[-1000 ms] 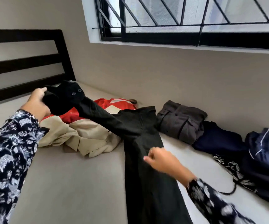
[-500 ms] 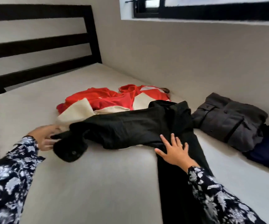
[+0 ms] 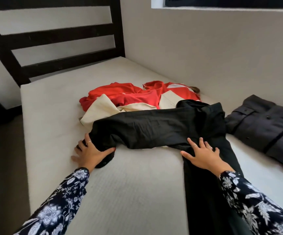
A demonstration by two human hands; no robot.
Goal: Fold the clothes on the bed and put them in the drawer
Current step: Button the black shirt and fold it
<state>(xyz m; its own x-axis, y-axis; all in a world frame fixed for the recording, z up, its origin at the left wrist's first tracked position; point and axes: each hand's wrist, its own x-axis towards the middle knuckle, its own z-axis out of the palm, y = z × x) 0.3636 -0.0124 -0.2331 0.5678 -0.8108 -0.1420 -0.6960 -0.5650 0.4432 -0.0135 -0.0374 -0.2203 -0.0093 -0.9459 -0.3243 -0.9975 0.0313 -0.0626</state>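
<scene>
A black pair of trousers (image 3: pixel 154 128) lies on the white mattress (image 3: pixel 129 192). One leg is spread sideways to the left; the other runs down toward me. My left hand (image 3: pixel 90 152) rests on the mattress at the end of the sideways leg, thumb pressing the fabric edge. Flat on the trousers where the two legs meet, my right hand (image 3: pixel 203 155) has its fingers spread. Behind the trousers sit a red garment (image 3: pixel 134 94) and a cream garment (image 3: pixel 101 109) in a loose pile.
A folded dark grey shirt (image 3: pixel 263 126) lies at the right by the wall. The dark slatted headboard (image 3: pixel 56 38) stands at the far end. The bed's left edge drops to the floor (image 3: pixel 5 167). The wall runs along the right side.
My left hand has brought the trouser leg down from mid-air and laid it sideways on the mattress. My right hand moved up and flattened on the trousers. The view tilted downward.
</scene>
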